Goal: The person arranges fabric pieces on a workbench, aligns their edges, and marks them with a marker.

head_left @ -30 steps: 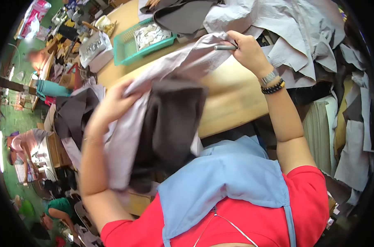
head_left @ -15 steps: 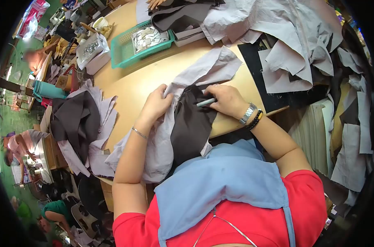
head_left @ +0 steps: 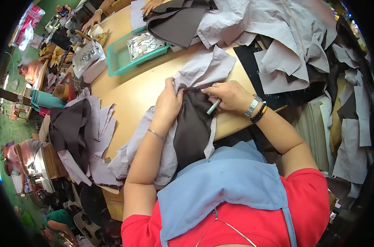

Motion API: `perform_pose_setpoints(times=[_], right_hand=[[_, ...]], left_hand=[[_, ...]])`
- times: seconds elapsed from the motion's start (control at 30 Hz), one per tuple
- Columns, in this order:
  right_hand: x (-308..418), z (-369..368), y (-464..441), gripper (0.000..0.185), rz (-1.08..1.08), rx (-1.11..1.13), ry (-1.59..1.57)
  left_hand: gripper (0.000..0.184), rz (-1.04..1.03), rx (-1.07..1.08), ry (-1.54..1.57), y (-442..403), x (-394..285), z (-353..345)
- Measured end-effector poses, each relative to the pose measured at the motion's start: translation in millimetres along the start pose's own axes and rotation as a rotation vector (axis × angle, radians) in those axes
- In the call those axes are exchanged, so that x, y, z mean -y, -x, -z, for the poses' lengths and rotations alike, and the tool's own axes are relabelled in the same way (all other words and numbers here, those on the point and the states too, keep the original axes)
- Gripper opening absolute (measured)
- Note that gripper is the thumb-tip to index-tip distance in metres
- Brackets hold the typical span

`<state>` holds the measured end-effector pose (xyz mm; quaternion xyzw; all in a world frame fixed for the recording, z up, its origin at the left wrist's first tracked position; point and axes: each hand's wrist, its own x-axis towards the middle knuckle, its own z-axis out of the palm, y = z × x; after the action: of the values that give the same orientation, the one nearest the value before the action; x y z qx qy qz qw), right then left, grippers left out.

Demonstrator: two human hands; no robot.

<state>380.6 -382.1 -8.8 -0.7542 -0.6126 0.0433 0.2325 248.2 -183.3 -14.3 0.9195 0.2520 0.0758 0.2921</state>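
A dark brown cloth piece (head_left: 192, 123) lies over pale grey-lilac cloth (head_left: 205, 66) at the table's near edge. My left hand (head_left: 169, 101) is closed on the cloth, near the top of the dark piece. My right hand (head_left: 232, 96) holds a short grey-green pen-like tool (head_left: 213, 107) against the palm; its exact kind is unclear. The thumb and forefinger of that hand reach the upper right edge of the dark cloth, apparently pinching it. The lower end of the cloth hangs towards my blue apron (head_left: 224, 181).
A green plastic basket (head_left: 113, 61) with white pieces stands at the back. Dark and pale cloth (head_left: 73, 127) is stacked at the left, and more pale cloth (head_left: 285, 66) at the right. Another person's hand (head_left: 151, 5) rests at the far edge. A white box (head_left: 92, 61) sits back left.
My left hand has moved right, closer to my right hand. The tool has swung from nearly level to steeply tilted. The dark cloth's top edge is drawn straighter between my hands.
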Motion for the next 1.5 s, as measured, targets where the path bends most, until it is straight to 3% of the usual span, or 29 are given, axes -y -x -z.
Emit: perform_pose_setpoints(times=[0.07,0.1,0.2,0.23,0.37,0.47,0.57,0.67,0.7,0.73,0.8,0.9,1.03,1.17,1.27,1.5], right_hand=[[-1.2,-4.2,-5.3,0.022,0.001,0.01,0.005],[-4.2,-10.1,-7.8,0.019,0.0,0.006,0.012],[-10.5,-17.5,-8.0,0.009,0.002,-0.006,-0.008],[-9.7,-18.0,-8.0,0.009,-0.005,-0.008,-0.011],[-11.9,-1.0,-0.9,0.018,0.019,0.111,-0.003],[-2.8,13.9,6.6,0.018,-0.08,0.253,0.009],[-6.5,17.6,12.0,0.01,-0.172,0.333,0.066],[-14.8,19.2,20.0,0.01,-0.194,0.025,-0.371],[-1.5,35.4,15.7,0.02,-0.298,0.044,-0.411],[-4.7,25.3,17.3,0.026,-0.3,-0.087,-0.622],[-15.1,17.1,24.9,0.026,-0.582,-0.136,-1.256],[-16.0,7.3,22.3,0.029,-0.519,-0.211,-1.725],[1.0,-8.5,2.2,0.033,-0.753,-0.5,-1.625],[-34.0,-18.4,14.8,0.037,-0.736,-0.328,-1.553],[-36.4,-20.7,15.7,0.033,-0.737,-0.291,-1.537],[-35.0,-23.7,13.9,0.03,-0.764,-0.339,-1.487]], left_hand=[[0.055,-0.357,-0.434,-0.156,11.2,0.5,-5.8],[0.059,-0.452,-0.473,-0.221,12.5,-2.7,-0.4],[0.051,-0.504,-0.175,-0.199,21.3,-16.2,3.4],[0.045,-0.378,-0.055,-0.204,22.5,-19.0,0.9],[0.045,-0.12,0.083,0.274,13.0,0.2,-0.2],[0.046,-0.139,0.096,0.05,20.5,-12.8,11.4],[0.027,-0.258,0.058,-0.07,36.0,-15.2,-1.5],[0.016,-0.372,-0.022,-0.042,47.1,-0.9,-21.0],[0.016,-0.392,-0.033,-0.001,47.3,2.9,-21.8],[0.016,-0.412,-0.046,0.041,47.1,5.8,-22.3],[0.025,-0.335,-0.034,0.173,46.5,7.6,-20.1],[0.032,-0.339,-0.087,0.099,45.2,5.5,-22.7],[0.032,-0.382,-0.06,0.084,42.6,14.4,-28.0],[0.022,-0.312,-0.071,0.203,43.9,5.5,-20.4],[0.018,-0.31,-0.069,0.085,39.9,0.3,-21.2],[0.014,-0.43,-0.081,0.226,37.3,14.7,-26.3]])
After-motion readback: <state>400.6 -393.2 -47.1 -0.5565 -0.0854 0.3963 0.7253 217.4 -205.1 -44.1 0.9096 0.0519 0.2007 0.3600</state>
